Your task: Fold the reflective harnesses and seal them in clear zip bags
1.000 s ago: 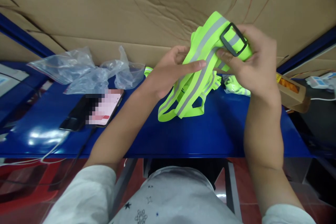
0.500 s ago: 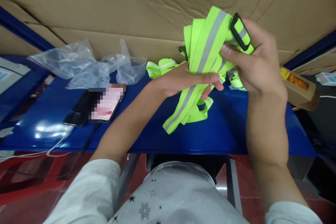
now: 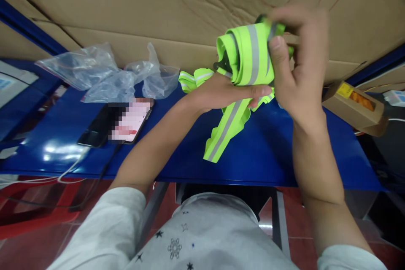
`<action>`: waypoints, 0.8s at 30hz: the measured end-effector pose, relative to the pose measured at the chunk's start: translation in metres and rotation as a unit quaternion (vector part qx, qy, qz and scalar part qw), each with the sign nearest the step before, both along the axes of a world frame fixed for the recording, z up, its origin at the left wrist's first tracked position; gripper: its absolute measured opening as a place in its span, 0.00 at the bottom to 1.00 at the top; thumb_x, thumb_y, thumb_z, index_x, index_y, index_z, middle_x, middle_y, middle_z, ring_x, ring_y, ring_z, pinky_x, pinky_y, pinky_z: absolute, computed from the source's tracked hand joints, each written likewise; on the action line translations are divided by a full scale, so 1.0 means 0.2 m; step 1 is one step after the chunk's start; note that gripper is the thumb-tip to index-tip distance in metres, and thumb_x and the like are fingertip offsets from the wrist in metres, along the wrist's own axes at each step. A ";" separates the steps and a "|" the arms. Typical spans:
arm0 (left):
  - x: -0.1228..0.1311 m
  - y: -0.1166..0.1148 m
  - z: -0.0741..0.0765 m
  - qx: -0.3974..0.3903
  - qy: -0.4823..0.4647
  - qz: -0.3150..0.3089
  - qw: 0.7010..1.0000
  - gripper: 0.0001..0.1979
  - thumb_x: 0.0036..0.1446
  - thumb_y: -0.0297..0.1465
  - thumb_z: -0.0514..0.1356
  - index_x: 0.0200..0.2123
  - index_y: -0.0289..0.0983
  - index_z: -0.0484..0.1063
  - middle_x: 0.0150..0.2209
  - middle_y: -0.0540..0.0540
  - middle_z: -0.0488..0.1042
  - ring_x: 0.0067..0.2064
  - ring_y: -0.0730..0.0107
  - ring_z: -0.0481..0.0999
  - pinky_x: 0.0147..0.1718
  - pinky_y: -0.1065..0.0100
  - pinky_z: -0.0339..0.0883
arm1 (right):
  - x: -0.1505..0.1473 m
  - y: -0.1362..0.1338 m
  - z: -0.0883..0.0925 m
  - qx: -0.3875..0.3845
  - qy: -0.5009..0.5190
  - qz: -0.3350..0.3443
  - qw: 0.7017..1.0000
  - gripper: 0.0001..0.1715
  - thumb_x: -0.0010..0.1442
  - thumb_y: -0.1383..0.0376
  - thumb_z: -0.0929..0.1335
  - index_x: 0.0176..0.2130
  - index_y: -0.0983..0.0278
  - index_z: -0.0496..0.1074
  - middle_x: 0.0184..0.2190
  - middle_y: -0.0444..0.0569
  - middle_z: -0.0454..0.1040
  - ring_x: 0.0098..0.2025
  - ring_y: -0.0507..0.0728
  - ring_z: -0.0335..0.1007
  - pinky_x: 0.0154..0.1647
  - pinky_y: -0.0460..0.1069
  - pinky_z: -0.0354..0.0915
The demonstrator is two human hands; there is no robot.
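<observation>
A neon-yellow reflective strap (image 3: 254, 52) with a grey stripe is bunched in loops above the table. My left hand (image 3: 226, 93) is closed around the middle of the bundle, thumb laid across the front. From below it a folded length hangs down over the blue surface. My right hand (image 3: 299, 63), partly blurred, pinches the strap at the bundle's upper right; its thumb shows in front of the band. Black plastic parts peek out at the left side and the top of the loops. More neon strap (image 3: 196, 79) lies behind my left wrist.
Crumpled clear plastic bags (image 3: 110, 76) lie at the back left of the blue table (image 3: 190, 152). Two phones, one dark (image 3: 99, 128) and one lit (image 3: 134, 122), rest before them with cables. At right stands an open cardboard box (image 3: 357, 107); brown cardboard (image 3: 126, 4) lines the back.
My right hand has turned and drawn the strap's end around the top of the bundle. The black buckle that faced me is now mostly hidden. My left hand keeps its hold.
</observation>
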State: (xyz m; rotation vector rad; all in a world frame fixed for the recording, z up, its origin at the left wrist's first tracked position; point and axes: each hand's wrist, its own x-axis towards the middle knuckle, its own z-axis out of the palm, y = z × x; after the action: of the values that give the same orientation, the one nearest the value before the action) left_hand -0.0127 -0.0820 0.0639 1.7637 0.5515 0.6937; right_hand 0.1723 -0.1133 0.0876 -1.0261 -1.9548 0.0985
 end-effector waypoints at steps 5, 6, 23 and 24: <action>-0.03 0.00 0.02 -0.028 0.012 0.038 0.999 0.12 0.61 0.39 0.70 0.34 0.35 0.78 0.33 0.49 0.79 0.37 0.66 0.82 0.42 0.63 0.78 | 0.02 -0.02 0.01 -0.012 -0.152 0.073 0.986 0.52 0.68 0.39 0.69 0.76 0.65 0.57 0.73 0.61 0.61 0.77 0.68 0.55 0.78 0.63 0.57; -0.04 0.00 0.03 -0.022 0.032 0.046 0.998 0.12 0.61 0.39 0.69 0.34 0.35 0.79 0.32 0.49 0.79 0.38 0.65 0.83 0.44 0.62 0.78 | 0.02 -0.03 0.01 -0.035 -0.158 0.067 0.984 0.56 0.64 0.38 0.72 0.77 0.59 0.54 0.75 0.57 0.59 0.78 0.69 0.54 0.78 0.65 0.57; 0.09 0.01 -0.09 -0.221 -0.104 -0.072 0.967 0.14 0.52 0.30 0.73 0.42 0.35 0.79 0.41 0.43 0.84 0.48 0.54 0.86 0.50 0.57 0.80 | -0.01 0.00 0.00 -0.010 0.009 -0.096 0.995 0.29 0.72 0.45 0.68 0.62 0.59 0.75 0.58 0.50 0.80 0.60 0.64 0.77 0.64 0.56 0.68; 0.09 0.00 -0.10 -0.236 -0.110 -0.086 0.962 0.15 0.51 0.30 0.74 0.42 0.34 0.79 0.41 0.41 0.84 0.46 0.53 0.86 0.49 0.57 0.81 | -0.01 0.00 0.00 -0.001 0.041 -0.103 0.994 0.26 0.72 0.46 0.69 0.58 0.60 0.76 0.53 0.50 0.81 0.55 0.63 0.78 0.60 0.55 0.69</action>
State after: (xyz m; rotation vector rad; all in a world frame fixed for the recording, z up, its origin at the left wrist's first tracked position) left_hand 0.0057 -0.0822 0.0441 1.2531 0.3675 0.5706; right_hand 0.1705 -0.1137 0.0872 -1.2007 -1.7658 0.0274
